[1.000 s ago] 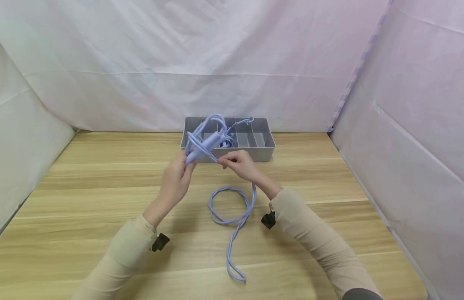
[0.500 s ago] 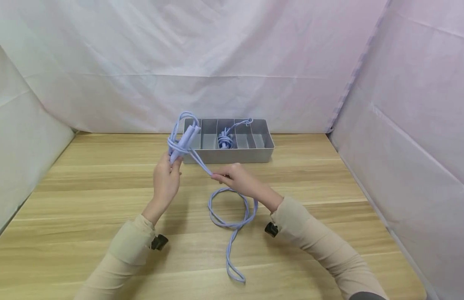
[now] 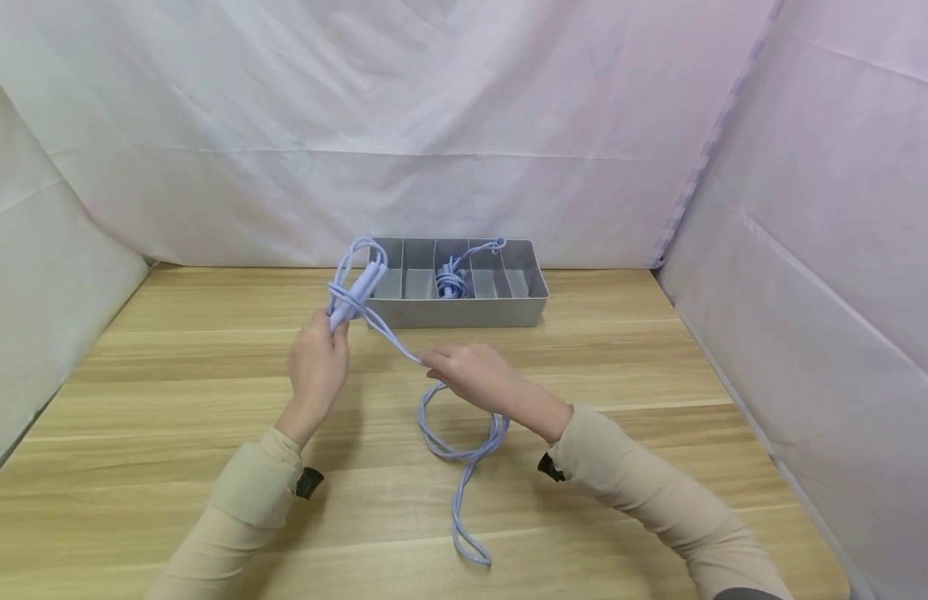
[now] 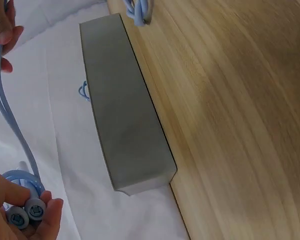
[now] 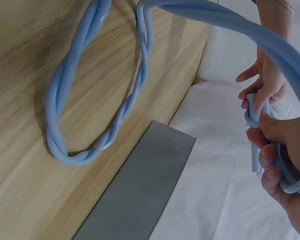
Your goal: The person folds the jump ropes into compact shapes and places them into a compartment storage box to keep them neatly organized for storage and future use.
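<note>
My left hand [image 3: 317, 362] grips the two pale blue handles [image 3: 356, 293] of a jump rope, held side by side in front of the box's left end. Their round ends [image 4: 36, 209] show between the fingers in the left wrist view. Cord is wrapped around the handles and makes a loop above them. A doubled length runs across to my right hand [image 3: 471, 375], whose curled fingers hold it, as the right wrist view shows. The rest of the cord [image 3: 458, 504], twisted together, lies on the table below that hand in a loop with a tail towards me.
A grey divided box [image 3: 459, 313] stands at the table's back edge. In its middle compartment sits another wound blue rope bundle [image 3: 452, 285], its end reaching right over the dividers. White cloth [image 3: 464, 100] hangs behind the wooden table [image 3: 171, 400] and at both sides.
The left hand has carried the handles leftward, uncovering the box's middle. The right hand has drawn back towards me, now gripping with curled fingers, and the cord between the hands spans a longer stretch.
</note>
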`<state>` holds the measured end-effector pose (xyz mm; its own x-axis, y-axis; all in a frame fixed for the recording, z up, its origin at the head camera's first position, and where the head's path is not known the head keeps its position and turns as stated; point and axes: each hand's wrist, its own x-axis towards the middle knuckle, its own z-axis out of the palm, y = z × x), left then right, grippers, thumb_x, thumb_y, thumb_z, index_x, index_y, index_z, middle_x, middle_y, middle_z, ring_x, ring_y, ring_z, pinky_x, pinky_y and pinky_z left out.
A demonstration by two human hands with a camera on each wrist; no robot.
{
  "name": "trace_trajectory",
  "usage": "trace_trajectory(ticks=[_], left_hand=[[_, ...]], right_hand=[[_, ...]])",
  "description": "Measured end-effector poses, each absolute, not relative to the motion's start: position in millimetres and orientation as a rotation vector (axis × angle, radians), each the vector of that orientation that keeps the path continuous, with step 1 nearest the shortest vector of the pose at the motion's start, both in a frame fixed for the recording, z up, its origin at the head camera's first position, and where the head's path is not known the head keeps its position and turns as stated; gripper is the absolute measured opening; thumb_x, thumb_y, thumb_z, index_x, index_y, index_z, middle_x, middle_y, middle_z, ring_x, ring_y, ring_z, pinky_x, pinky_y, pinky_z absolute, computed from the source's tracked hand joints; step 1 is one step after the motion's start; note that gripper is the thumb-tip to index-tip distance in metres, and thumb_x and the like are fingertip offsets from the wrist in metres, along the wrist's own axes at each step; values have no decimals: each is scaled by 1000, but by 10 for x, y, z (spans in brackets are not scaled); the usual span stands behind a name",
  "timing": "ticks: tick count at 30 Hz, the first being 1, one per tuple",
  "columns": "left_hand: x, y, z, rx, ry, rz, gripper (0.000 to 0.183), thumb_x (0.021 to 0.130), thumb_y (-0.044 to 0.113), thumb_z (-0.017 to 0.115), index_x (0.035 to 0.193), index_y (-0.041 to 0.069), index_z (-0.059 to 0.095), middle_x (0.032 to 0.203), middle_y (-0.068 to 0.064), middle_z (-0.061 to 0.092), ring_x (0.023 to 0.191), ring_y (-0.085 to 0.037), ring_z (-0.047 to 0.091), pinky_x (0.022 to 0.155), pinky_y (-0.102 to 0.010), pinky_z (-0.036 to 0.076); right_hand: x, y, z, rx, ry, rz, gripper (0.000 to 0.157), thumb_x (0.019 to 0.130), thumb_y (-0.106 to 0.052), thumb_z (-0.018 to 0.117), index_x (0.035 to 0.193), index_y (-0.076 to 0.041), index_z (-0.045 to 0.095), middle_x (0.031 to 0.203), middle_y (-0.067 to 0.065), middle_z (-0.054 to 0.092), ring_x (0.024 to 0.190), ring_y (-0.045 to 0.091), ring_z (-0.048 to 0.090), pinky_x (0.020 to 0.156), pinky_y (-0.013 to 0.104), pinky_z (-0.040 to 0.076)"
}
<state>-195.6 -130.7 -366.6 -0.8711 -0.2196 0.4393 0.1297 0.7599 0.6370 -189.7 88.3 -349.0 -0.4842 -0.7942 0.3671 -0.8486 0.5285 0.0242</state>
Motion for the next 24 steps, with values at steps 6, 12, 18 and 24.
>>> trace_trajectory(ticks=[6, 12, 18, 24], left_hand=[[-1860, -1312, -3628, -107, -2561, -664, 17, 88, 10, 56, 84, -6, 58, 65, -14, 54, 52, -26, 48, 40, -34, 39], [-1746, -1276, -3662, -277, -2602, -401, 17, 84, 10, 62, 78, -5, 58, 59, -11, 54, 46, -21, 45, 34, -29, 37], [-1640, -1218, -3702, -529, -2596, -233, 12, 77, 4, 68, 76, -4, 59, 62, -11, 57, 48, -19, 47, 36, -25, 40], [-1563, -1200, -3714, -794, -2518, -139, 22, 74, 10, 73, 89, -2, 64, 81, -12, 66, 69, -23, 61, 51, -30, 53]], right_hand=[[-1875, 956, -3360, 1415, -2241, 112, 18, 82, -17, 66, 99, -8, 65, 84, -2, 65, 69, 9, 62, 49, 19, 49], [-1874, 1020, -3245, 1486, -2144, 34, 14, 81, -16, 67, 93, -9, 64, 82, -2, 63, 74, 11, 61, 54, 20, 50], [-1926, 1037, -3146, 1486, -2033, -8, 14, 79, -18, 67, 90, -10, 64, 81, -3, 62, 70, 11, 56, 54, 17, 47], [-2043, 1101, -3126, 1476, -2030, 80, 15, 77, -11, 70, 92, -11, 67, 82, -2, 62, 73, 12, 57, 58, 19, 49]])
